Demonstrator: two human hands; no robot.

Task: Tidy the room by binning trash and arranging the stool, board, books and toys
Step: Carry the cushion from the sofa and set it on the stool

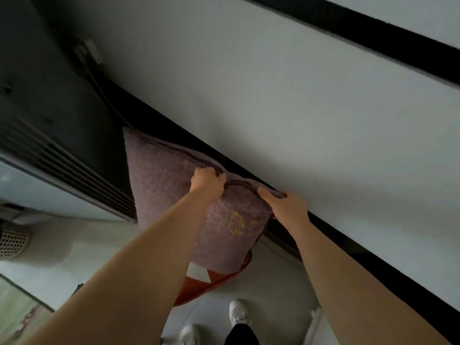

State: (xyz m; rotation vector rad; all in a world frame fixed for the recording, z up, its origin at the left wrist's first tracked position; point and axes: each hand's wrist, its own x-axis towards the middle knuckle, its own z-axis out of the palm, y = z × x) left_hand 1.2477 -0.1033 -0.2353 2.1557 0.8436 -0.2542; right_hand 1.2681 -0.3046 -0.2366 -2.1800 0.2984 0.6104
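Note:
A mauve cushion (pixel 171 185) with corded piping and a small yellow embroidered mark stands on edge against the base of the white wall. My left hand (pixel 207 183) is closed over its top seam near the middle. My right hand (pixel 283 204) grips the same seam at the right corner, close to the wall. Under the cushion's lower end an orange and white item (pixel 199 280) lies on the floor, partly hidden.
A dark baseboard (pixel 348 247) runs along the wall. A standing air conditioner (pixel 49 155) with a slatted grille is on the left, a wall socket (pixel 87 54) behind it. A perforated basket (pixel 12 241) sits at far left. My white shoes (pixel 239 312) are on the pale floor.

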